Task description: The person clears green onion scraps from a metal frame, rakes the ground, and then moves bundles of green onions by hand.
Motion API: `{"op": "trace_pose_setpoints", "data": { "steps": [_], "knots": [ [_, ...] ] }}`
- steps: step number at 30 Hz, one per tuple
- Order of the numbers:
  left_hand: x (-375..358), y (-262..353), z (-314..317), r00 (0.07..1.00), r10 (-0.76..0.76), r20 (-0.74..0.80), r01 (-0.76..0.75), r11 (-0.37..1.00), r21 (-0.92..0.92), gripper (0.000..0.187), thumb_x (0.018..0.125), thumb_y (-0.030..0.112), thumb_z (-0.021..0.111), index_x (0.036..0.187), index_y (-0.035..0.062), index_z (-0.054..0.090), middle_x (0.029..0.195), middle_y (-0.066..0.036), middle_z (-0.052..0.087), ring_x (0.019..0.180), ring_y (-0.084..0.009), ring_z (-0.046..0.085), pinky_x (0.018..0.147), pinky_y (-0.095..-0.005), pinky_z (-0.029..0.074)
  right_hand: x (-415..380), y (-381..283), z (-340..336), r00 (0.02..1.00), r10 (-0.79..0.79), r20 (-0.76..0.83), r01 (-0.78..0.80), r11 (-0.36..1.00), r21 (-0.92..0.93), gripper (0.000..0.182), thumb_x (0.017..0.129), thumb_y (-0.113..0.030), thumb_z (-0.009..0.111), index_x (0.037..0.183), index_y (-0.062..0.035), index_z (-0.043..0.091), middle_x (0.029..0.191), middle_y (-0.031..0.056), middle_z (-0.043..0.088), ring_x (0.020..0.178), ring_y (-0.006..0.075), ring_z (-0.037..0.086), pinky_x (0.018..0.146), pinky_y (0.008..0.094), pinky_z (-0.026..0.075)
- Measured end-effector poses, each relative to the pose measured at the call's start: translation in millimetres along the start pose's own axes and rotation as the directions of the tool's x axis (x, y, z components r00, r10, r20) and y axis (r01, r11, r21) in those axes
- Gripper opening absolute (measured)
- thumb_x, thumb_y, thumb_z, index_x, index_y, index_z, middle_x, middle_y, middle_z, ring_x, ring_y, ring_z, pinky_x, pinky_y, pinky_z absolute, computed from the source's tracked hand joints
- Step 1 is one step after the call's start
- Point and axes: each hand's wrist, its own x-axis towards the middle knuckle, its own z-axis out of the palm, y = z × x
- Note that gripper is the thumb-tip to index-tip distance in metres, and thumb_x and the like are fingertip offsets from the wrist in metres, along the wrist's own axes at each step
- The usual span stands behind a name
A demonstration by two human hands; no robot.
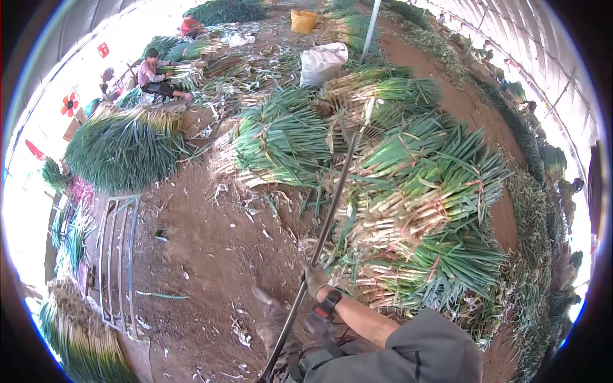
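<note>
My right hand, in what looks like a dirty work glove with a dark watch at the wrist, is closed around a long dark pole. The pole slants from the bottom edge up to the onion piles; thin rake-like tines seem to show at its far end, partly lost among the stalks. My left hand does not show. Right of the pole lie tied bundles of long green onions, white ends toward the pole. Another heap of green onions lies beyond it to the left.
A metal frame lies on the dirt floor at left. More onions stand at the left edge and in a large pile. A seated person handles onions; another person sits farther back. White and yellow sacks stand behind.
</note>
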Motion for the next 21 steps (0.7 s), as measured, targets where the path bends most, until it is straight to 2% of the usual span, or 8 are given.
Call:
{"op": "trace_pose_setpoints", "data": {
  "steps": [2,6,7,10,11,13,16,21],
  "knots": [
    [62,15,-25,0.997,0.074,0.027,-0.075,0.997,0.027,0.035,0.081,0.039,0.073,0.091,0.0066,0.065,0.077,-0.017,0.068,0.073,-0.0367,0.066,0.062,-0.0452,0.05,41,-21,19,1.0,0.013,-0.02,-0.011,0.996,0.087,0.031,0.089,-0.03,0.066,0.07,-0.009,0.052,0.054,0.0034,0.051,0.042,0.0167,0.051,0.04,0.0332,0.042],
    [188,9,-69,0.986,0.113,0.125,-0.137,0.968,0.211,0.032,0.08,0.037,0.074,0.091,0.008,0.067,0.078,-0.015,0.069,0.072,-0.0361,0.066,0.063,-0.0443,0.05,116,-55,74,0.989,-0.034,-0.144,0.03,0.999,-0.026,0.031,0.089,-0.027,0.065,0.068,-0.0084,0.053,0.055,0.004,0.051,0.042,0.0177,0.05,0.04,0.0333,0.043],
    [206,13,-85,0.985,0.101,0.139,-0.128,0.972,0.195,0.032,0.08,0.037,0.074,0.09,0.008,0.067,0.078,-0.015,0.068,0.072,-0.0361,0.066,0.063,-0.0444,0.05,114,-70,88,0.99,-0.031,-0.14,0.017,0.995,-0.1,0.026,0.09,-0.025,0.067,0.081,-0.0051,0.053,0.059,0.0032,0.052,0.045,0.0169,0.051,0.043,0.033,0.041],
    [268,46,-147,0.981,0.137,0.139,-0.164,0.965,0.206,0.032,0.08,0.038,0.074,0.087,0.0079,0.067,0.078,-0.016,0.068,0.071,-0.0363,0.065,0.061,-0.0451,0.05,169,-87,126,0.99,0.048,-0.131,-0.062,0.993,-0.102,0.032,0.089,-0.029,0.064,0.067,-0.0081,0.054,0.055,0.0048,0.052,0.042,0.0198,0.051,0.04,0.0344,0.042],
    [289,54,-167,0.978,0.121,0.172,-0.162,0.954,0.252,0.032,0.08,0.038,0.074,0.086,0.0079,0.067,0.078,-0.016,0.068,0.071,-0.0363,0.066,0.061,-0.0452,0.05,157,-119,149,0.991,0.098,-0.094,-0.094,0.994,0.05,0.033,0.09,-0.031,0.063,0.067,-0.0082,0.054,0.055,0.0058,0.052,0.043,0.0207,0.051,0.04,0.0353,0.041],
    [326,85,-210,0.969,0.095,0.23,-0.183,0.897,0.403,0.035,0.079,0.04,0.075,0.091,0.008,0.068,0.079,-0.017,0.068,0.073,-0.0361,0.066,0.062,-0.0452,0.051,159,-156,181,0.995,0.077,-0.068,-0.072,0.996,0.06,0.032,0.091,-0.03,0.062,0.069,-0.0081,0.054,0.055,0.0063,0.052,0.043,0.021,0.052,0.04,0.0355,0.041],
    [389,119,-251,0.953,0.221,0.209,-0.273,0.923,0.272,0.043,0.079,0.047,0.073,0.098,0.0082,0.069,0.08,-0.017,0.069,0.076,-0.0355,0.067,0.064,-0.0444,0.052,215,-185,215,0.997,0.005,-0.074,0.004,0.993,0.119,0.03,0.093,-0.028,0.061,0.073,-0.0082,0.052,0.056,0.0062,0.05,0.043,0.0211,0.052,0.04,0.0351,0.04],
    [523,185,-267,0.95,0.268,0.162,-0.309,0.887,0.343,0.031,0.074,0.039,0.077,0.088,0.0145,0.064,0.07,-0.012,0.065,0.066,-0.0355,0.065,0.056,-0.0467,0.048,300,-266,258,0.998,-0.045,-0.048,0.057,0.961,0.271,0.026,0.093,-0.024,0.058,0.072,-0.009,0.052,0.055,0.0042,0.048,0.045,0.02,0.051,0.043,0.0341,0.041]
  ]
}}
